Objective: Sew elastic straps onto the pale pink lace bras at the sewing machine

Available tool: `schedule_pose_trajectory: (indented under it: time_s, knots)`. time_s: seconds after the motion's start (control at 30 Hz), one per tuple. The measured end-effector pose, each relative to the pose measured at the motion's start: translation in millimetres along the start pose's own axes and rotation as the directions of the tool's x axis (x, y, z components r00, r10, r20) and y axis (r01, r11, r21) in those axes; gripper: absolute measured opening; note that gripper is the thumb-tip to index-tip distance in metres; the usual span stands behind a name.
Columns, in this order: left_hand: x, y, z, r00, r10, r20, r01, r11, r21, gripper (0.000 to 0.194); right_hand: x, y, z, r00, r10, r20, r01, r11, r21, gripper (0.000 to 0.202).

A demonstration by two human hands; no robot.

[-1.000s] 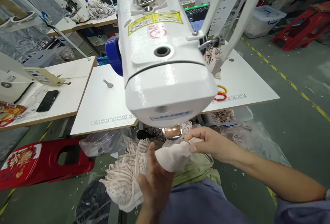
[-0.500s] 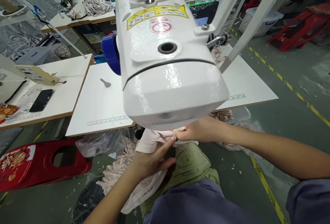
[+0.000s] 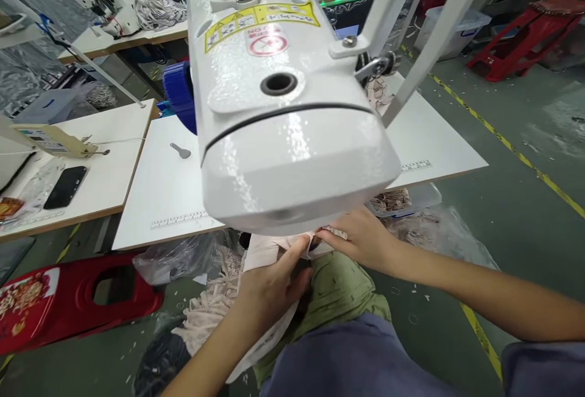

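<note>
A white sewing machine (image 3: pixel 297 165) fills the middle of the view, and its head hides the needle area. Just below its front edge, a pale pink piece of fabric (image 3: pixel 264 252) lies between my hands. My left hand (image 3: pixel 274 284) grips the fabric from the left, thumb below and fingers at its edge. From the right, my right hand (image 3: pixel 361 235) pinches the fabric's other side, its fingertips partly under the machine head. Both hands are close together above my lap.
A white table (image 3: pixel 169 178) with a printed ruler surrounds the machine; a grey tool (image 3: pixel 180 151) lies on it. Red stool (image 3: pixel 82 299) at left. Fabric strips (image 3: pixel 214 309) hang beside my lap, and a clear bin (image 3: pixel 418 197) of strips stands below the table at right.
My right hand has turned slightly, its fingers more bent and a little apart from the left hand's fingertips. The whole view has shifted a little; the fabric stays beneath the machine head.
</note>
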State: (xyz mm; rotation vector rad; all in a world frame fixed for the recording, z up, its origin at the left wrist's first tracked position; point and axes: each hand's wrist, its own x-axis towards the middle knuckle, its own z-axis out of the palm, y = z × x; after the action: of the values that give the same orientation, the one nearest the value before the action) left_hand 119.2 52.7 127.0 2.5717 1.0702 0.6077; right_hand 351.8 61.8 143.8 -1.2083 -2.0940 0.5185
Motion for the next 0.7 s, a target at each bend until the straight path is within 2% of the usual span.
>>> schedule_pose_trajectory:
  time_s: [0.17,0.27,0.37,0.43,0.5,0.57,0.63,0.7]
  knots:
    - [1,10,0.6,0.998,-0.064,-0.003,0.064,0.998,-0.014,0.052,9,-1,-4,0.996,0.078,0.047,-0.082,0.991,0.106,0.018]
    - [-1,15,4.3,0.994,-0.103,-0.019,0.104,0.995,0.012,0.051,10,-3,-5,0.997,0.067,0.04,-0.071,0.993,0.092,0.018]
    - [-2,19,5.4,0.992,-0.127,-0.022,0.128,0.99,0.06,0.051,0,-2,2,0.996,-0.054,-0.071,0.054,0.999,-0.003,0.022]
    - [-3,17,2.9,0.99,-0.139,-0.004,0.139,0.988,0.067,0.051,-7,0,7,0.977,-0.169,-0.131,0.156,0.983,-0.099,0.025]
    - [-3,11,-2.2,0.993,-0.111,0.029,0.11,0.993,0.039,0.051,-11,2,10,0.958,-0.248,-0.144,0.219,0.957,-0.192,0.028]
    - [-2,2,-8.8,0.996,-0.026,0.083,0.027,1.0,-0.008,0.05,-11,2,10,0.946,-0.277,-0.166,0.23,0.939,-0.258,0.029]
    - [1,-7,-14.6,0.991,0.07,0.113,-0.07,0.998,-0.009,0.047,-9,0,10,0.943,-0.272,-0.192,0.216,0.939,-0.268,0.029]
    - [6,-11,-18.2,0.987,0.115,0.108,-0.121,0.991,0.053,0.043,-8,-2,9,0.951,-0.226,-0.212,0.18,0.96,-0.214,0.029]
